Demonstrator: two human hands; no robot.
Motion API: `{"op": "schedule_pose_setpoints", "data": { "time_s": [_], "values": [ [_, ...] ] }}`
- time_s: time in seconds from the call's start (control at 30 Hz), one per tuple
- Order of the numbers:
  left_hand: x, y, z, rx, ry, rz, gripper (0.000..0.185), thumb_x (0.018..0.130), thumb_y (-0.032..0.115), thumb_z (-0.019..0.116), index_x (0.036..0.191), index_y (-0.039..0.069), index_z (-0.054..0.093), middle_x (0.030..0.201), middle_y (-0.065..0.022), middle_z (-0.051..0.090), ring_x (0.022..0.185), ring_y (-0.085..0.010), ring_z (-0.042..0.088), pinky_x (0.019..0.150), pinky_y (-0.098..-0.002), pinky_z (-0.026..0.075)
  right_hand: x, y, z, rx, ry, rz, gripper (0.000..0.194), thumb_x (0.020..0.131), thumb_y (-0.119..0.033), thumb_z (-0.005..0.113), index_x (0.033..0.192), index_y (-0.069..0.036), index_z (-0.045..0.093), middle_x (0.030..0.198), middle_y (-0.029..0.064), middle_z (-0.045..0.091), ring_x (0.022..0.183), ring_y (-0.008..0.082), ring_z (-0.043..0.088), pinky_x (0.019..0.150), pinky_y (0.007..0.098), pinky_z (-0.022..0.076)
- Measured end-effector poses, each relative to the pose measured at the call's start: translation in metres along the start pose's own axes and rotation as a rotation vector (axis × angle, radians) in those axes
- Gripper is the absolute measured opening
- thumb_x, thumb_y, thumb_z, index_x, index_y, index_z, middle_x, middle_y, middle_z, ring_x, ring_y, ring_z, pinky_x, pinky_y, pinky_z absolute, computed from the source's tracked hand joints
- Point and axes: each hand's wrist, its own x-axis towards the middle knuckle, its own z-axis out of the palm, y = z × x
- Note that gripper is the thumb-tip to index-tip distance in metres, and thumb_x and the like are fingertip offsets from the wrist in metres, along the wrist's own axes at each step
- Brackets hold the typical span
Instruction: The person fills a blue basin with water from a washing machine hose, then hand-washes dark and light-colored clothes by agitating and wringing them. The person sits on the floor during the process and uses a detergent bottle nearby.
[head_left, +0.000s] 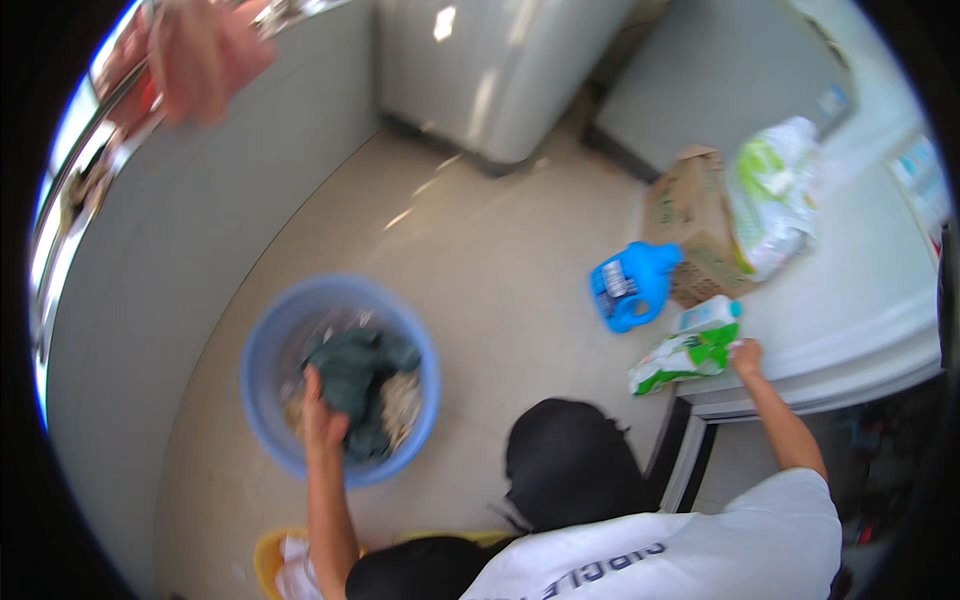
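Note:
My left hand (322, 420) is inside a blue plastic basin (257, 420) on the floor. It lies against a dark green wet-looking cloth (349, 367), thumb apart from the fingers; whether the fingers grip it is hidden. Beige cloth (401, 405) and what looks like water share the basin. Over on the right, my right hand (745, 356) grips the end of a green-and-white plastic bag (682, 358) that lies on its side. Just beyond that bag is a white bottle with a teal cap (709, 313). A blue handled detergent-type jug (634, 285) stands past it.
A cardboard box (690, 217) and a white-and-green plastic package (776, 195) stand by the white wall. Grey appliance-like cabinets (487, 75) are at the back. A low grey wall (157, 217) curves along the left. A yellow container with white cloth (268, 559) sits near my knees.

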Motion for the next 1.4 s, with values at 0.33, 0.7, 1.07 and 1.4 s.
{"op": "schedule_pose_setpoints", "data": {
  "time_s": [0.33,0.7,1.07,1.4],
  "values": [
    [-0.064,0.008,0.047,-0.369,-0.246,0.233,0.056,0.099,0.042,0.040,0.137,0.001,0.039,0.140,-0.0159,0.044,0.130,-0.0344,0.041,0.110,-0.0499,0.030,-0.060,-0.448,-0.268,1.401,-1.165,-0.592,0.016,0.095,-0.007,0.044,0.098,-0.001,0.058,0.070,-0.0016,0.047,0.053,0.0045,0.037,0.044,0.0205,0.0276],
    [-0.028,-0.045,-0.005,-0.363,0.202,0.339,0.047,0.100,0.042,0.036,0.125,0.004,0.051,0.123,-0.0120,0.056,0.115,-0.0284,0.053,0.102,-0.0418,0.040,-0.239,-0.633,-0.151,1.352,-0.539,-1.176,0.034,0.082,-0.010,0.053,0.111,0.009,0.056,0.116,0.0260,0.053,0.111,0.0392,0.051,0.095,0.0415,0.0410],
    [-0.029,-0.075,0.002,-0.385,0.129,0.337,0.054,0.100,0.044,0.034,0.141,0.008,0.038,0.142,-0.0070,0.044,0.131,-0.0241,0.039,0.111,-0.0379,0.028,-0.230,-0.671,-0.136,0.892,-0.736,-1.342,0.077,0.095,-0.043,0.034,0.141,0.015,0.011,0.146,0.0364,0.019,0.138,0.0492,0.013,0.115,0.0480,0.0097],
    [-0.044,-0.075,0.013,-0.389,0.337,0.250,0.048,0.100,0.041,0.037,0.134,0.007,0.045,0.133,-0.0057,0.051,0.124,-0.0207,0.047,0.107,-0.0366,0.034,-0.242,-0.667,-0.156,0.985,-0.620,-1.554,0.066,0.098,-0.035,0.032,0.145,0.007,0.015,0.151,0.0292,0.014,0.141,0.0442,0.006,0.116,0.0439,0.0083]
  ]
}}
